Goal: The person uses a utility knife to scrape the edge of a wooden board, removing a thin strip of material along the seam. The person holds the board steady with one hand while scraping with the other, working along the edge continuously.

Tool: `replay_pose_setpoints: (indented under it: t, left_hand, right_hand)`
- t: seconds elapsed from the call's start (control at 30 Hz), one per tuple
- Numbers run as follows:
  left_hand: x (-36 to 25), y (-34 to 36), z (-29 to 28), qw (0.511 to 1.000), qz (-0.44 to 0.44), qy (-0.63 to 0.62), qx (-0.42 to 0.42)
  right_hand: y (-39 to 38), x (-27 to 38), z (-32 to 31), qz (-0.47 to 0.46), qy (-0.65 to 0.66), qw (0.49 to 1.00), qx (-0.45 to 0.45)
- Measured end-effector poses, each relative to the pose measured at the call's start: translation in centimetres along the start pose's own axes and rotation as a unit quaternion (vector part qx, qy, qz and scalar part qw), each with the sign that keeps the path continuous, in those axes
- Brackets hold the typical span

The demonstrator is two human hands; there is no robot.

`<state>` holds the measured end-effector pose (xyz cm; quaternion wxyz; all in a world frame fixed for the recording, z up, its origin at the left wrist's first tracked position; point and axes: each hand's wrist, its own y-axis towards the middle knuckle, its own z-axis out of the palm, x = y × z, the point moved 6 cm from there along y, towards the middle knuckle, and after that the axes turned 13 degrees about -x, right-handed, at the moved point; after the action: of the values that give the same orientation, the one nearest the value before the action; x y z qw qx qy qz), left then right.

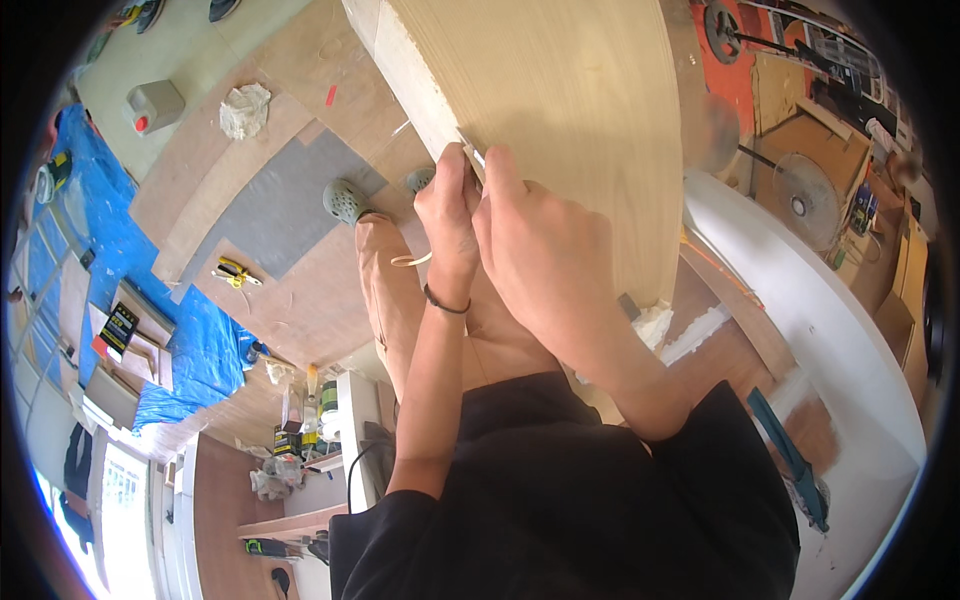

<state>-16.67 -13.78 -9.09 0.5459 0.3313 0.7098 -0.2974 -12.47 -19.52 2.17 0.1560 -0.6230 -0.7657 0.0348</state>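
Observation:
A large pale wooden panel [560,100] with a light veneer face fills the upper middle of the view. My left hand [447,215] and my right hand [535,240] meet at its lower left edge. Both hands are closed around a small thin tool [472,152], whose light tip pokes out above the fingers against the panel's edge. A dark band [446,303] circles my left wrist. A thin curl of pale edge strip [410,260] hangs beside my left hand. My legs in tan trousers [395,300] and grey perforated shoes [345,200] show below.
The plywood floor carries a grey mat [270,205], yellow-handled pliers [232,271], a crumpled white rag [244,109] and a plastic canister [153,105]. Blue tarpaulin [110,240] lies left. A white curved panel [830,330] and a fan [800,195] stand right. Bottles [305,405] crowd the lower left.

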Motion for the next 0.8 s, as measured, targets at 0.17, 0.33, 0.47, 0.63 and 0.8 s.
replay_pose_setpoints:
  t: [0.17, 0.33, 0.47, 0.63, 0.8]
  left_hand:
    - [0.5, -0.5, 0.2, 1.000, -0.009, -0.019, 0.008]
    - [0.3, -1.2, 0.3, 0.995, 0.074, 0.066, 0.021]
    - [0.0, -0.2, 0.2, 1.000, 0.018, -0.019, 0.002]
    - [-1.2, 0.3, 0.1, 0.997, 0.062, 0.017, -0.036]
    - [-0.4, 0.1, 0.2, 0.999, 0.040, 0.011, -0.029]
  right_hand:
    - [0.5, 0.6, -0.5, 0.018, -0.009, 1.000, 0.008]
    - [0.8, 0.6, -0.5, 0.006, -0.032, 0.999, 0.010]
    - [-0.2, -0.3, 0.0, -0.030, 0.020, 0.999, -0.032]
    - [-2.2, -1.0, -0.5, -0.042, 0.052, 0.994, -0.085]
    - [-2.2, -1.0, -0.5, -0.029, 0.064, 0.995, -0.068]
